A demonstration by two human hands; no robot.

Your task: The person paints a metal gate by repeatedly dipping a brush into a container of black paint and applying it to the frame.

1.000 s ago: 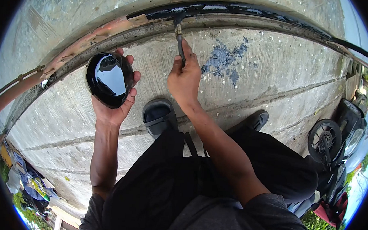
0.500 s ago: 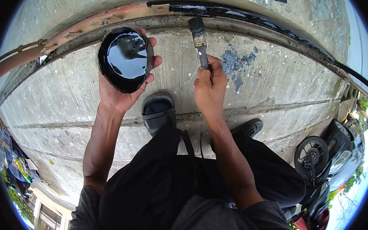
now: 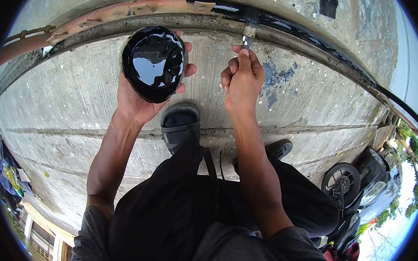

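My right hand (image 3: pixel 243 82) is closed on the handle of a brush (image 3: pixel 249 32), thumb laid along it and fingers curled, while the dark bristles appear to meet the glossy black bar (image 3: pixel 294 27) at the foot of the wall. The brush looks light, with a stiff handle and soft, wet bristles; the handle seems the place to hold it, since anything nearer the tip would likely be slick. My left hand (image 3: pixel 136 100) cups a round container (image 3: pixel 126 62) from below, fingertips showing along its far side, out over the concrete floor (image 3: pixel 90 96) and well left of the brush. The black liquid (image 3: pixel 149 61) inside should make it somewhat heavy and quick to slop, so a level, broad grip low on the wall suits it; the rim looks coated and probably slippery.
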